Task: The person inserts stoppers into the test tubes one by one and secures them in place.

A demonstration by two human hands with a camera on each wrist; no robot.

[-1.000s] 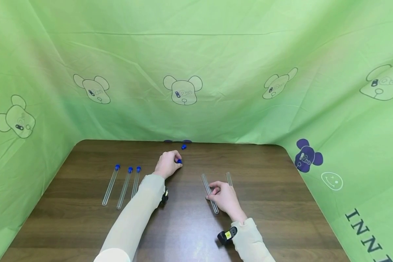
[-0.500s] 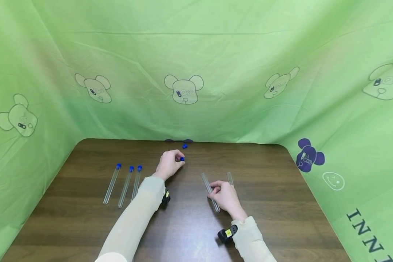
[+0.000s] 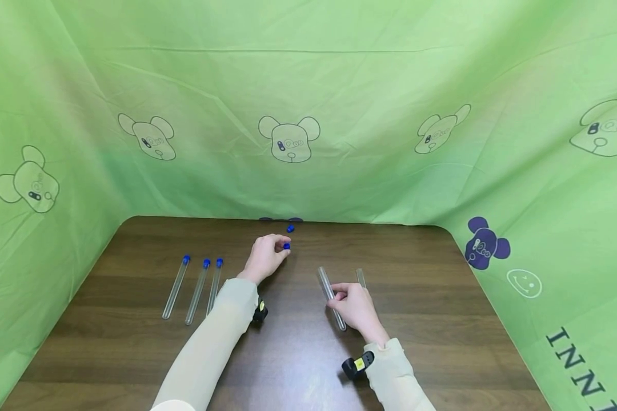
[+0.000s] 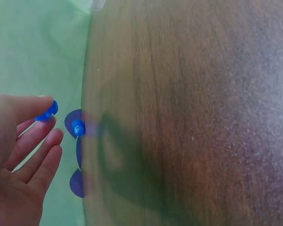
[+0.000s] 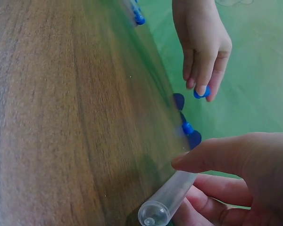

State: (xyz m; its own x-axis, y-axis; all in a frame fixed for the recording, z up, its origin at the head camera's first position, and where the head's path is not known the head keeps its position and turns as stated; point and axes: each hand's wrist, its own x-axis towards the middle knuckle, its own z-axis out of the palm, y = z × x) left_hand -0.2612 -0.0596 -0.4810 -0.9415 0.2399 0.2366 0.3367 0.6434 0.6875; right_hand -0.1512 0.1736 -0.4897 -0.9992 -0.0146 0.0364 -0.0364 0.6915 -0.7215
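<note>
My left hand (image 3: 265, 257) pinches a small blue cap (image 3: 287, 246) between thumb and forefinger. In the left wrist view this cap (image 4: 47, 112) sits at the fingertips, with the other fingers loosely bent below. A second blue cap (image 3: 290, 228) lies by the table's far edge, just beyond that hand. My right hand (image 3: 353, 303) holds a clear uncapped test tube (image 3: 325, 281) between thumb and fingers, slanting with its mouth end away from me. Its rounded end (image 5: 154, 214) faces the right wrist camera. Another clear tube (image 3: 360, 277) lies partly hidden behind the right hand.
Several things lie on the brown wooden table (image 3: 432, 342). To the left are three blue-capped tubes, the leftmost tube (image 3: 176, 288) fully in view and the nearest one (image 3: 214, 285) partly behind the left sleeve. A green printed cloth (image 3: 288, 188) surrounds the table's back and sides.
My left hand has shifted slightly right and away with its cap. The tube in my right hand has tilted a little, its far end rising. The loose cap and lying tubes stay put.
</note>
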